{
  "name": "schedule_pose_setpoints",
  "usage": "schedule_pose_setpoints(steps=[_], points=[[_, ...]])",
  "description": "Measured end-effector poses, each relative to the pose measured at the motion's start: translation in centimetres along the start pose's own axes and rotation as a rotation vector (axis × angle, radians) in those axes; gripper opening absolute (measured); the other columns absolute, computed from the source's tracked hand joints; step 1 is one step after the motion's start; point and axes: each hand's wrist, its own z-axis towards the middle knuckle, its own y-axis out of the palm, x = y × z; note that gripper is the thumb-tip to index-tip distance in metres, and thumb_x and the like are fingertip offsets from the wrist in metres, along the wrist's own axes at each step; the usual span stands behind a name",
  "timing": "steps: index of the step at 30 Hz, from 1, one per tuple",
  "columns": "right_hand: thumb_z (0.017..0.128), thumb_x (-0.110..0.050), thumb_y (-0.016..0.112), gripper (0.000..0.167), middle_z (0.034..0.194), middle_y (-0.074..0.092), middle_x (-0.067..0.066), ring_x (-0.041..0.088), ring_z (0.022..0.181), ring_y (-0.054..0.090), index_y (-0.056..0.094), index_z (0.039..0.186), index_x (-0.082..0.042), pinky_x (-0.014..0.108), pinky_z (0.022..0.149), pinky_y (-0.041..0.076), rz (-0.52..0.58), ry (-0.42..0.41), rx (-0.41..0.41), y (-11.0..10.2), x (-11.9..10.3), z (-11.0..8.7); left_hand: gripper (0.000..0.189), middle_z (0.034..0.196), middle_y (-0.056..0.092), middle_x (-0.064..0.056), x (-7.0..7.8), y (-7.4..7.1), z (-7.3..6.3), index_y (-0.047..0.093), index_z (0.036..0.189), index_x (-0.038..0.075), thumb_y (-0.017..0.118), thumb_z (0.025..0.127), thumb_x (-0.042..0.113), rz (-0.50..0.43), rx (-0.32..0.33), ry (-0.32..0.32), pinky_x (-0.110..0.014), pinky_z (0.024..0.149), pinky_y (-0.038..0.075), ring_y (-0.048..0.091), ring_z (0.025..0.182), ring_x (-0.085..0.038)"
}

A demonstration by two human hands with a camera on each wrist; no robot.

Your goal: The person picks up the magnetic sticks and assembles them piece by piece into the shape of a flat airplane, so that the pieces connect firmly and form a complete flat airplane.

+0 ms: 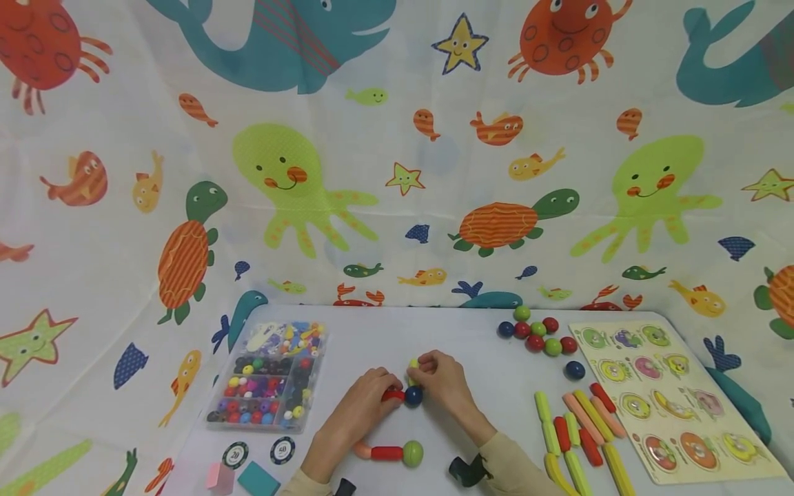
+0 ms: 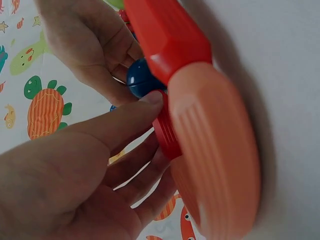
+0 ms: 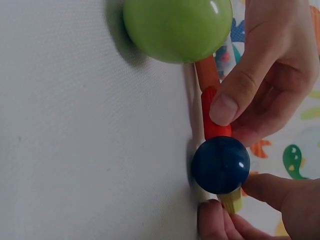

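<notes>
My left hand pinches a red ridged stick between thumb and fingers. One end of that stick meets a dark blue ball; an orange-pink piece continues from its other end. Across the ball, my right hand pinches a yellow-green stick, whose lower end sits at the ball. Its fingers cover part of this stick. Nearer the front lies another joined piece: a curved orange-pink part, a red stick and a light green ball.
Left stands a compartment box of beads, with two chips, a pink block and a teal block before it. Right are several balls, a lone blue ball, coloured sticks and a fruit puzzle board.
</notes>
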Motion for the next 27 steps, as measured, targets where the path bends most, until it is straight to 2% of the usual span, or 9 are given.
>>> schedule_pose_setpoints(steps=[7,17,22,27], points=[[0.089,-0.026,0.078,0.033,0.087,0.071,0.007,0.012,0.069,0.063,0.068,0.107,0.001,0.024,0.063,0.056,-0.006,-0.015,-0.027,-0.2,0.0,-0.1,0.023,0.097,0.065,0.005,0.0,-0.2,-0.2,0.074,0.109,0.012,0.079,0.089,0.02,-0.012,-0.032,-0.013,-0.027,0.08,0.052,0.053,0.087,-0.007],[0.093,-0.03,0.073,0.033,0.091,0.073,0.006,0.012,0.072,0.066,0.069,0.11,-0.002,0.026,0.067,0.057,-0.013,-0.004,-0.046,-1.3,0.4,0.0,0.023,0.098,0.066,0.004,-0.2,-0.3,-0.2,0.074,0.11,0.012,0.08,0.089,0.019,-0.011,-0.02,-0.005,-0.028,0.082,0.053,0.055,0.089,-0.008],[0.094,-0.03,0.073,0.033,0.094,0.071,0.005,0.014,0.074,0.066,0.069,0.115,-0.005,0.026,0.066,0.055,-0.022,0.047,0.019,-3.3,1.1,0.8,0.023,0.098,0.067,0.004,-0.1,-0.4,-0.3,0.074,0.109,0.012,0.08,0.089,0.02,-0.014,-0.008,-0.003,-0.029,0.083,0.053,0.055,0.09,-0.009],[0.095,-0.029,0.073,0.035,0.102,0.072,0.01,0.018,0.08,0.067,0.068,0.12,-0.005,0.026,0.069,0.055,-0.016,0.107,0.102,-6.9,2.0,2.2,0.022,0.098,0.067,0.004,0.0,-0.6,-0.3,0.074,0.109,0.011,0.079,0.089,0.02,-0.026,0.003,0.004,-0.028,0.083,0.054,0.055,0.09,-0.008]])
